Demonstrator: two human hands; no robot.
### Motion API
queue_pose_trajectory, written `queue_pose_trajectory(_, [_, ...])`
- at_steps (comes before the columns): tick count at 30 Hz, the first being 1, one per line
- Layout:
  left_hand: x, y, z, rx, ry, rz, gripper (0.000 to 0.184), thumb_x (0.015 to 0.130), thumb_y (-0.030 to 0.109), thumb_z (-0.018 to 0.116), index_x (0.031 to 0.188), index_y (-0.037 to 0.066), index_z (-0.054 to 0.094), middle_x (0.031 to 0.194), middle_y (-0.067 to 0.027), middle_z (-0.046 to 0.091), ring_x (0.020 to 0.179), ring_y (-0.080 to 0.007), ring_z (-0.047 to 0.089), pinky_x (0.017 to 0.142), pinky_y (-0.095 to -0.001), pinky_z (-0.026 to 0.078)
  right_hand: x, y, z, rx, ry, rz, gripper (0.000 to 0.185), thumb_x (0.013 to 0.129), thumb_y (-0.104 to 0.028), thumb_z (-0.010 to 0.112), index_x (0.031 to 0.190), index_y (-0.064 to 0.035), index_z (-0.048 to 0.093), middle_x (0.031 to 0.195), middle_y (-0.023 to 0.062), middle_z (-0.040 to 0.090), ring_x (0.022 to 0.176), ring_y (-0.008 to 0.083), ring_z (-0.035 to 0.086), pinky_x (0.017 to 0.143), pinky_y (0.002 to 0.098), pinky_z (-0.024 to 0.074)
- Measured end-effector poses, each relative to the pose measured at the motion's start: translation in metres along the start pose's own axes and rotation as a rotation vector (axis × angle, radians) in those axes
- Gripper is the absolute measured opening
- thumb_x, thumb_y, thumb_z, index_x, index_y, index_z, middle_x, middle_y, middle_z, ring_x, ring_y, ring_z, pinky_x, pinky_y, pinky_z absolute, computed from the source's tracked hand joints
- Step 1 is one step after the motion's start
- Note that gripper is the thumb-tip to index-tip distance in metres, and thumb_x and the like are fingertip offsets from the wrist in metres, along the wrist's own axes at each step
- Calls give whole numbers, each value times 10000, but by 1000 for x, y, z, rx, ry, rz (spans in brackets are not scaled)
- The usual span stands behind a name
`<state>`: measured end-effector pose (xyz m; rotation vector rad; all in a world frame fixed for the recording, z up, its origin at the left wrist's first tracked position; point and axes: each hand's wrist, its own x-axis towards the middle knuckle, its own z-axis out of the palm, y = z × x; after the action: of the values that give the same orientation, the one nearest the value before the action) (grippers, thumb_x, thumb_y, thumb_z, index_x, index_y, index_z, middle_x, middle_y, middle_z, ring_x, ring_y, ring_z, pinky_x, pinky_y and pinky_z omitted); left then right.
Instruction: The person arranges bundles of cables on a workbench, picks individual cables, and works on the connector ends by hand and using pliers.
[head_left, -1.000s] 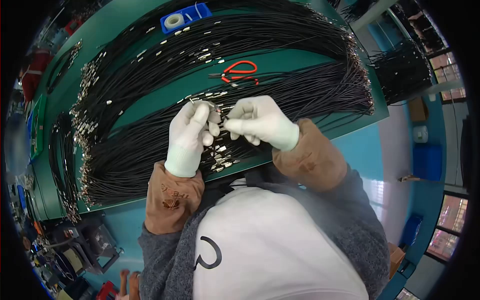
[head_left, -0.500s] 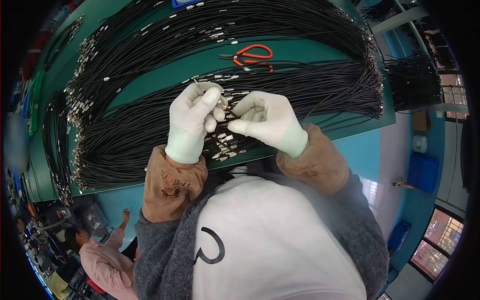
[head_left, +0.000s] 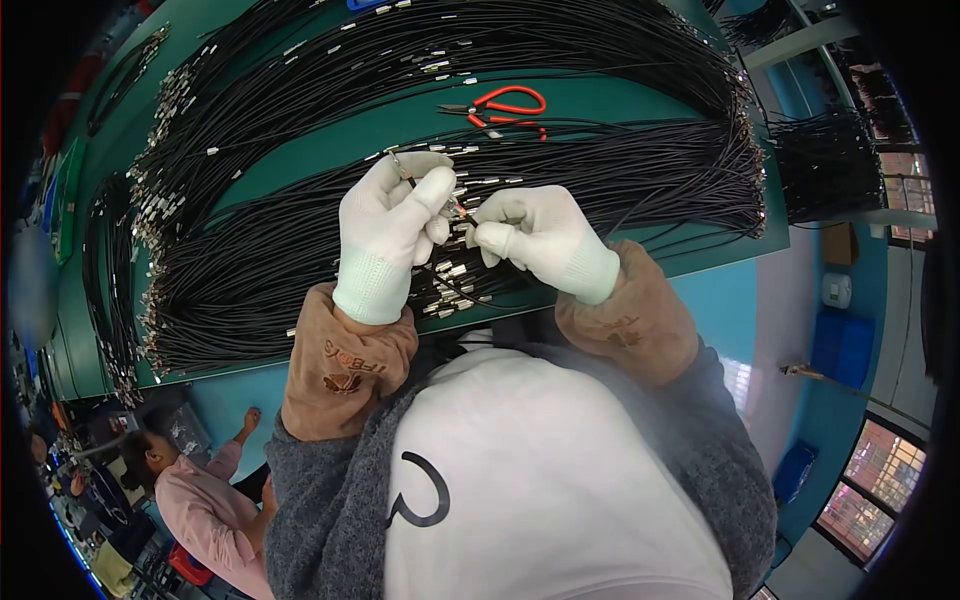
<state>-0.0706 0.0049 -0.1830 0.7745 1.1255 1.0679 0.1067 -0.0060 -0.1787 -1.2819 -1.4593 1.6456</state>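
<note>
White gloves cover both hands, held over long bundles of black cables (head_left: 270, 250) with silvery ends. My left hand (head_left: 392, 220) is closed on a thin cable whose tip pokes out above the fingers. Between the hands shows a small piece of cable end (head_left: 459, 209) with a reddish and metallic part. My right hand (head_left: 535, 238) pinches the dark cable just right of that end, thumb and index finger together. Red-handled scissors (head_left: 508, 105) lie on the green table (head_left: 390, 112) beyond the hands.
More black cables (head_left: 560, 50) curve across the far side of the table, near the edge of a blue tray (head_left: 366, 4). Another cable bundle (head_left: 825, 165) hangs at the right. A person in pink (head_left: 205, 510) is at the lower left.
The view has shifted, bringing the person in pink into sight. My right hand has closed its fingers on the cable and come nearer my left hand; the reddish end shows more clearly between them.
</note>
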Motion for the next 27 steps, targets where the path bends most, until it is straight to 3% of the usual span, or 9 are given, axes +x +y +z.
queue_pose_trajectory(11, [1,-5,-2,-72,-29,0,246,899,138,656,1097,4,602,798,-55,622,510,-52,508,361,-139,302,1,3,1,6,5,17,101,845,-60,615,822,12,682,665,53,637,586,102,555,547,213,446])
queue_pose_trajectory(16, [3,-12,-2,-116,-41,19,241,901,143,655,1073,-15,596,814,-83,637,529,-71,554,360,-142,337,3,5,-5,-28,8,-37,113,854,-94,627,836,-3,691,658,43,629,528,81,506,480,194,403])
queue_pose_trajectory(20, [-4,-18,4,-126,-127,-37,205,897,118,644,1022,-34,589,816,-113,650,538,-87,591,361,-147,364,9,-17,-21,177,206,-7,172,872,-154,609,922,-8,686,664,31,602,482,34,395,413,151,250])
queue_pose_trajectory(27, [-11,-5,18,120,-100,-114,157,888,73,625,978,-47,582,795,-127,654,536,-99,614,354,-151,370,22,-21,-23,109,182,35,207,870,-217,642,899,-19,695,639,14,586,438,14,355,378,151,200])
